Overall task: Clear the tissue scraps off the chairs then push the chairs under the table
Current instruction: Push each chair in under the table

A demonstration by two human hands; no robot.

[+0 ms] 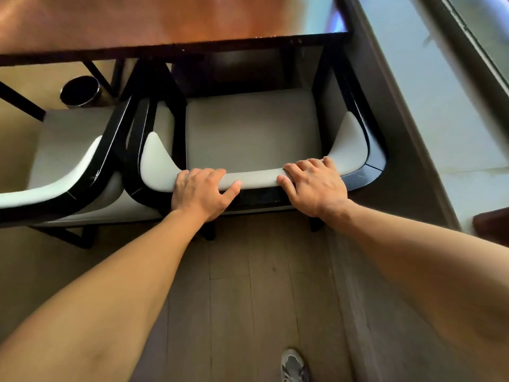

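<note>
A black-framed chair with a grey seat cushion stands in front of me, its front part under the wooden table. My left hand grips the padded top of the backrest, fingers curled over it. My right hand grips the same backrest top further right. No tissue scraps show on this seat. A second chair of the same kind stands at the left, its seat also bare as far as I can see.
A dark round bin stands on the floor under the table at the left. A wall and a window ledge run close along the right of the chair. Wooden floor and one shoe lie below me.
</note>
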